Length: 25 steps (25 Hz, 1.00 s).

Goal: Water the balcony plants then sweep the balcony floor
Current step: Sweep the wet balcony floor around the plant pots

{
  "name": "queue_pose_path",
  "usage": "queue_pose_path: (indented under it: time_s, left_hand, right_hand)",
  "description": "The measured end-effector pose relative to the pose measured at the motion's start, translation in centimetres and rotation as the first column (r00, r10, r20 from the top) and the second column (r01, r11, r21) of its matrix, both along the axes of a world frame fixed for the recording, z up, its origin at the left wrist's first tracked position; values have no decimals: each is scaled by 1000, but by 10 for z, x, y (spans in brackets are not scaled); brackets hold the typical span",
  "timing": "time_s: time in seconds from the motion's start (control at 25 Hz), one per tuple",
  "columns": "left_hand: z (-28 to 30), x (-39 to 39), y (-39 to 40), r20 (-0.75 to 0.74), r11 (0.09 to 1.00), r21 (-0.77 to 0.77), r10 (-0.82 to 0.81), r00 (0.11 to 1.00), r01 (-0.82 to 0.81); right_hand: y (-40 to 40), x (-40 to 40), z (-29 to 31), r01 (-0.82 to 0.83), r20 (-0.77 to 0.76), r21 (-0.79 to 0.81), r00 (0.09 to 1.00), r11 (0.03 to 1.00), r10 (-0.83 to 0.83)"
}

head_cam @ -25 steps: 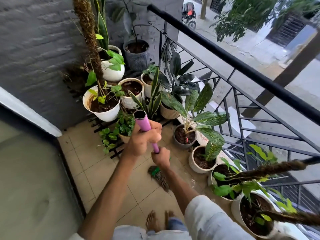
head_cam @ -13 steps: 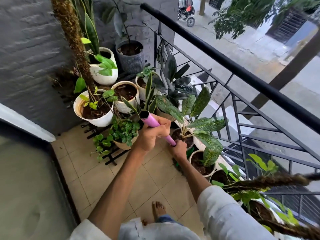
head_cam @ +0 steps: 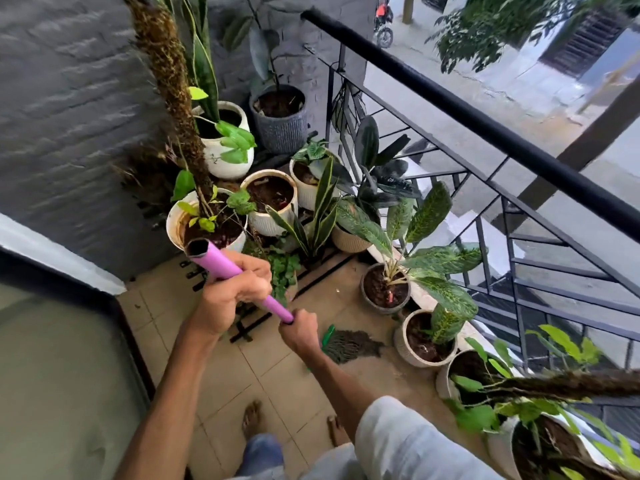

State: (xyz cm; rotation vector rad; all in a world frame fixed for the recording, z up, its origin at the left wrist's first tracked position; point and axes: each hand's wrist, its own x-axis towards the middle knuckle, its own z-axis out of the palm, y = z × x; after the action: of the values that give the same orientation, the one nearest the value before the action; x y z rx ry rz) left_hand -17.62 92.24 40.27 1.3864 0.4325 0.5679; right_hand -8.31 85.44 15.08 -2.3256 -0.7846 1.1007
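Two hands grip a broom: the left hand [head_cam: 235,296] high on its pink handle [head_cam: 239,277], the right hand [head_cam: 299,332] lower. It slants down-right, its dark bristles [head_cam: 349,345] on the tiled floor [head_cam: 221,386] beside the pots [head_cam: 420,341].

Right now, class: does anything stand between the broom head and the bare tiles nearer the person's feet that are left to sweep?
Nothing visible does. The broom head lies on the tiled floor, with open tiles between it and the feet. The pots stand on its far side along the railing. Both the left hand and right hand grip the purple handle.
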Motion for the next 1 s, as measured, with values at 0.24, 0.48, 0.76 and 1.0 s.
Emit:
queue_pose_path:
  time_s: [0.24,0.48,0.76,1.0]
  left_hand:
    - [-3,-5,58,151,999,-20,37,988,-35]
    - [-27,-19,96,226,997,-7,82,971,-82]
    - [-70,-67,86,78,988,-14,157,985,-156]
    - [-87,-98,22,-21,936,7,353,936,-352]
  right_hand:
    - [72,24,25,63,129,30,989,998,-66]
    - [123,64,19,52,282,49,957,997,-64]
    - [123,40,-31,-49,278,38,960,998,37]
    - [88,12,-70,-178,178,45,970,983,167]
